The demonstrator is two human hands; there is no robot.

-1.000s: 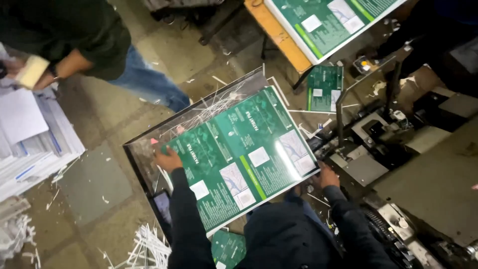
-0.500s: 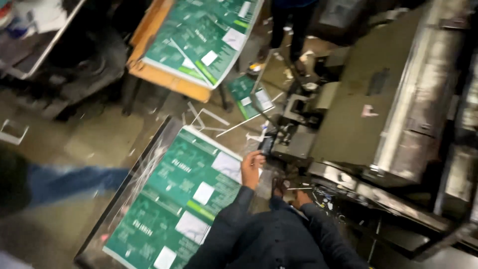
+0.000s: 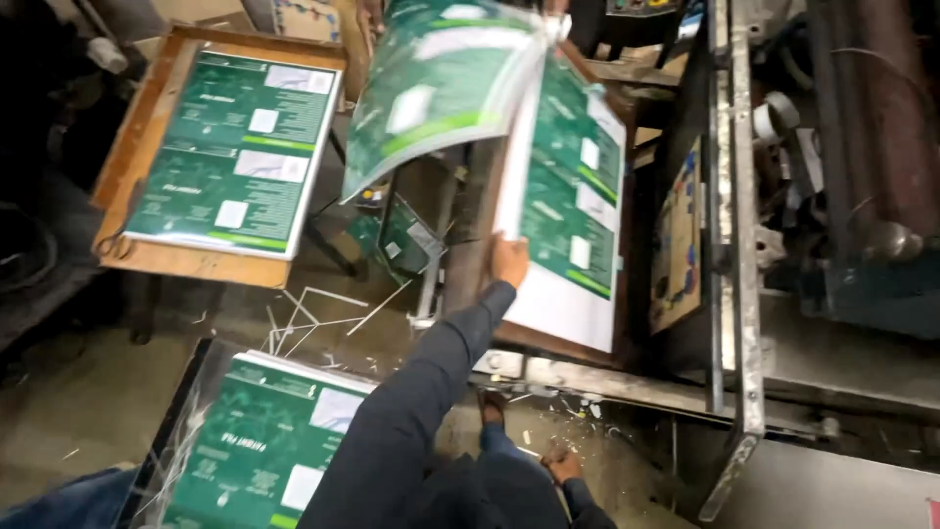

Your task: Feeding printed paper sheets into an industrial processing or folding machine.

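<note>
My left hand (image 3: 508, 261) gripped the lower edge of a green printed sheet (image 3: 560, 196) against the press bed; right hand (image 3: 563, 464) low, grip unclear. Left of it, a wooden desk (image 3: 132, 157) carried stacked sheets (image 3: 235, 157); littered floor (image 3: 88, 392) below.

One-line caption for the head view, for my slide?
Left hand feeds a green printed sheet into the press; right hand hangs low.

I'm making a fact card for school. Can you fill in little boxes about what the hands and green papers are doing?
Left hand: grips the edge of a green printed sheet standing on the press bed
Right hand: low, by the metal rail, holding nothing
Curled sheet: bending in the air above
Sheet stacks: one on the wooden table, one by the floor
</note>
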